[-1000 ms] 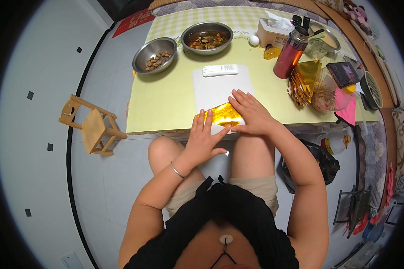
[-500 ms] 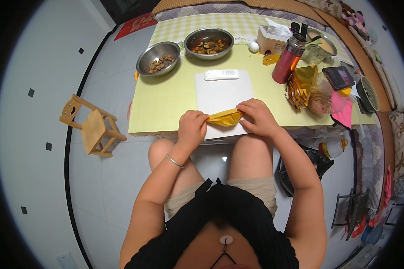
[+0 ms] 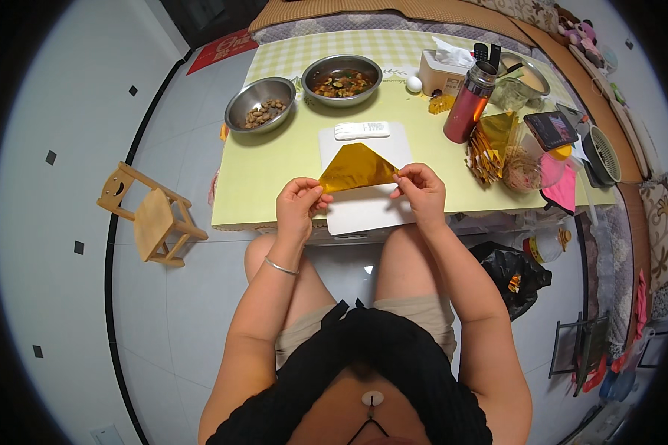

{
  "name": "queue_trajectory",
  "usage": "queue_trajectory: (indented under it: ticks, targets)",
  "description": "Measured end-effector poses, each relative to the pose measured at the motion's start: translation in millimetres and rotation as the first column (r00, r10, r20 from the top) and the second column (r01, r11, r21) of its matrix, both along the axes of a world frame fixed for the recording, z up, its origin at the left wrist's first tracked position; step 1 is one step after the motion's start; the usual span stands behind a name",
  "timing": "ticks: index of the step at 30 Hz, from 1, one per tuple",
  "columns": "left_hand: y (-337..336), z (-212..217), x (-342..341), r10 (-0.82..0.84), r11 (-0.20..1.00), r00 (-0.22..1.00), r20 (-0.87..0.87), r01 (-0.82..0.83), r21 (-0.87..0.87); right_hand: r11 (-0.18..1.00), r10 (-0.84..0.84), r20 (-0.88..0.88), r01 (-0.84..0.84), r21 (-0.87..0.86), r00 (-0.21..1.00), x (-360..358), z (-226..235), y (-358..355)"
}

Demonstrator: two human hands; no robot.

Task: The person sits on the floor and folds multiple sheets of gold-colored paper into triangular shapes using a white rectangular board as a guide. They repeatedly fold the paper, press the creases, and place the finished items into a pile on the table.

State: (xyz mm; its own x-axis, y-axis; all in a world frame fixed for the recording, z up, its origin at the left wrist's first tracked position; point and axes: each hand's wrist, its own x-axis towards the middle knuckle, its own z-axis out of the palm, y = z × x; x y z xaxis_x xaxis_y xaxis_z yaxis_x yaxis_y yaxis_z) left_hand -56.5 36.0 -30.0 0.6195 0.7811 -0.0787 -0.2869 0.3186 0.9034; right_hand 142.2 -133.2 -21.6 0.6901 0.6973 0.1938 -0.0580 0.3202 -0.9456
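A sheet of shiny gold foil paper (image 3: 358,167) is stretched between my hands, its long edge toward me and its top narrowing to a blunt peak. My left hand (image 3: 300,203) pinches its left corner. At the opposite corner, the fingers of my right hand (image 3: 421,194) are closed on the foil. Beneath it lies a white board or sheet (image 3: 369,212), reaching to the table's near edge. A flat white packet (image 3: 361,130) rests on the far end of that board.
Two steel bowls, one of shelled-looking pieces (image 3: 263,111), one of food in liquid (image 3: 342,83), stand far left. A red flask (image 3: 470,104), folded gold papers (image 3: 484,157), a phone (image 3: 550,130) and tissue box (image 3: 441,72) occupy the right. A black bag (image 3: 523,297) sits on the floor.
The foil has gone from a narrow folded strip to a wider, taller shape with a blunt peak. My hands have moved slightly apart, the left one outward.
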Motion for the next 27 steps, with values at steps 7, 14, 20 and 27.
queue_trajectory:
  ticks: [7,14,20,27]
  targets:
    - [-3.0,-1.0,-9.4,0.017,0.996,0.999,-0.028,-0.014,0.087,0.998,0.055,0.001,-0.055,-0.01,0.998,-6.0,-1.0,-11.7]
    - [-7.3,4.8,-18.0,-0.009,0.967,0.999,-0.049,0.021,0.254,0.97,0.148,-0.159,-0.174,-0.168,0.976,-3.7,17.3,-25.3]
    - [-17.1,14.3,-13.3,-0.053,0.974,0.983,-0.178,0.09,0.206,0.975,0.08,0.067,-0.064,-0.211,0.995,-5.0,18.9,-40.8]
    - [-23.1,17.8,17.8,-0.149,0.883,0.929,-0.339,0.279,0.377,0.981,-0.002,0.068,0.015,-0.192,0.998,14.0,28.5,-71.2]
